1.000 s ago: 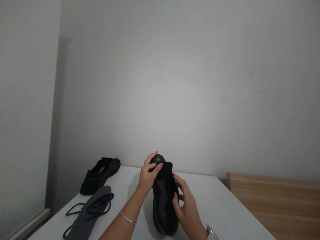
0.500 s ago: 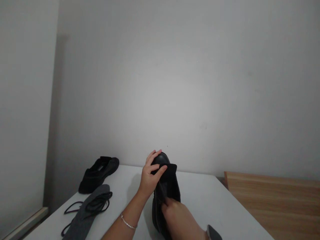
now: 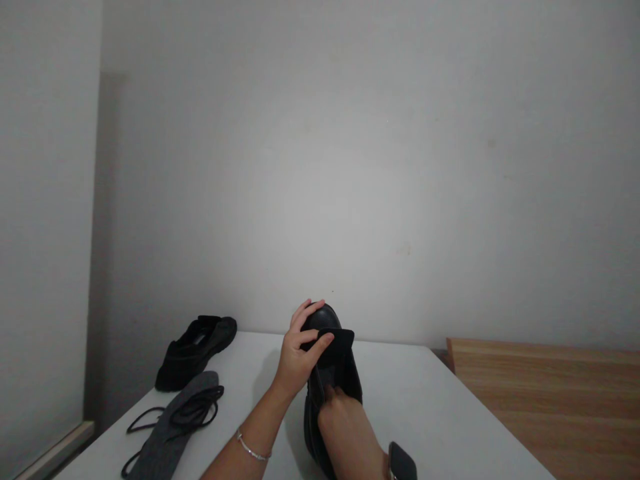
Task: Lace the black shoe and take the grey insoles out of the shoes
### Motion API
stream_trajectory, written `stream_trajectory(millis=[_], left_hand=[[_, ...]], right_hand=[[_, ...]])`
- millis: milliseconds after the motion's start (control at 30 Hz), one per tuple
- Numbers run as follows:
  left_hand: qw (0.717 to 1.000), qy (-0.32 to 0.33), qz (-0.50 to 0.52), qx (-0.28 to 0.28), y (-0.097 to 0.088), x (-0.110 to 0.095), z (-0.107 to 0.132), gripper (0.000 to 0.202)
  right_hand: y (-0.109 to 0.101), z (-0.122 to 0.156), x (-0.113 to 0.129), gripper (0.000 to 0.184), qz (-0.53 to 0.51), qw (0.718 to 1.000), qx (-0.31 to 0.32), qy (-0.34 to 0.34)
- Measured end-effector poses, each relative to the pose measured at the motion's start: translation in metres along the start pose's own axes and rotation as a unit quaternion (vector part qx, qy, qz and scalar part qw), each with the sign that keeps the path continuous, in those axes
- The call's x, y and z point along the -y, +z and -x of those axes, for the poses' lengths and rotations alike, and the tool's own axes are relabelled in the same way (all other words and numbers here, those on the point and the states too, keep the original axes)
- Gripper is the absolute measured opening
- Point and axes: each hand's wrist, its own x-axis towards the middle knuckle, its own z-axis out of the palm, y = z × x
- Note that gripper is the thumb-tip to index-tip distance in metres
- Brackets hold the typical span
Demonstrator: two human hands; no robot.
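Note:
A black shoe (image 3: 327,320) stands toe-away on the white table (image 3: 425,413), in the lower middle of the head view. My left hand (image 3: 299,350) grips its toe end, thumb pressing the shoe's tongue (image 3: 340,341) forward, fingers curled over the toe cap. My right hand (image 3: 345,427) is pushed down into the shoe's opening, so its fingers are hidden inside. A watch (image 3: 403,461) sits on the right wrist and a thin bracelet (image 3: 253,448) on the left.
A second black shoe (image 3: 196,352) lies at the table's far left. Nearer lies a grey insole (image 3: 173,427) with loose black laces (image 3: 195,407) across it. A wooden surface (image 3: 545,400) adjoins the table on the right. A plain wall stands close behind.
My right hand, which held the shoe's side from outside, has slid into the shoe's opening and gone deeper. The left hand keeps its hold on the toe and tongue.

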Motion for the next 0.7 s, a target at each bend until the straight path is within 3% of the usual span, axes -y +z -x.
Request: stream_trajectory(millis=[233,500,700], left_hand=[[1.000,-0.001,0.005,0.004,-0.001,-0.001,-0.001,0.029],[1.000,-0.007,0.002,0.003,-0.001,0.003,0.000,0.027],[1.000,-0.015,0.009,-0.012,0.000,0.008,0.002,0.029]], right_hand=[[0.012,0.003,-0.003,0.030,-0.004,0.995,-0.099,-0.019],[-0.001,0.006,-0.003,0.045,-0.018,0.997,-0.071,0.009],[-0.008,0.017,-0.014,0.043,-0.026,0.976,-0.217,-0.027]])
